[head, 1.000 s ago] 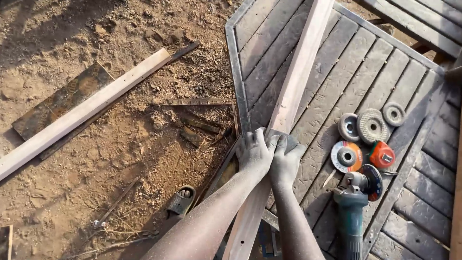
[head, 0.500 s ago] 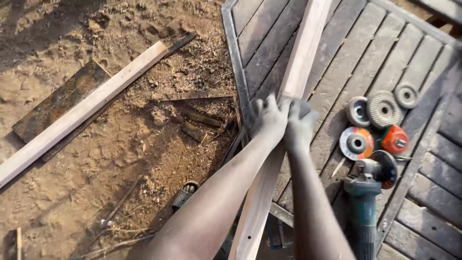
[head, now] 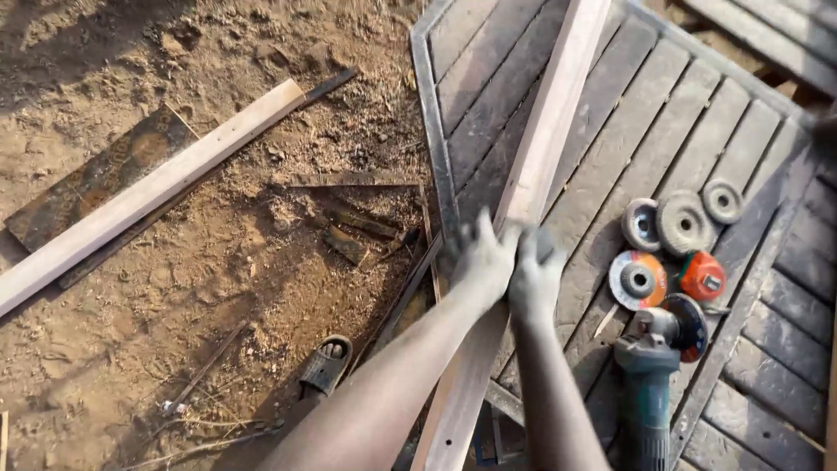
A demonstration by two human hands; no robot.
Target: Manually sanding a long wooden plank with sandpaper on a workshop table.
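Both hands were seen clasped on the long pale wooden plank (head: 540, 166), which ran from the top centre of the frame down to the bottom centre, lying across the grey slatted wooden panel (head: 663, 113). The left hand (head: 482, 259) was wrapped over the plank's left edge, its grip closed around the wood; the right hand (head: 534, 272) was pressed just beside it, fingers curled over the plank, though motion blur left the exact finger placement hard to tell.

Compared with half a second before, the two hands had been shifted lower and slightly rightward in the frame, and a second before they had been placed nearer the centre; the plank's line had been kept much the same. This was judged as the plank being slid or steadied along the panel while the hold was maintained.

At the right of the frame, a cluster of round grinding discs (head: 671, 235) and a green-bodied angle grinder (head: 649, 384) were lying untouched on the panel. A second pale plank (head: 148, 192) and a dark sandal (head: 326, 365) were left on the sandy ground at the left.
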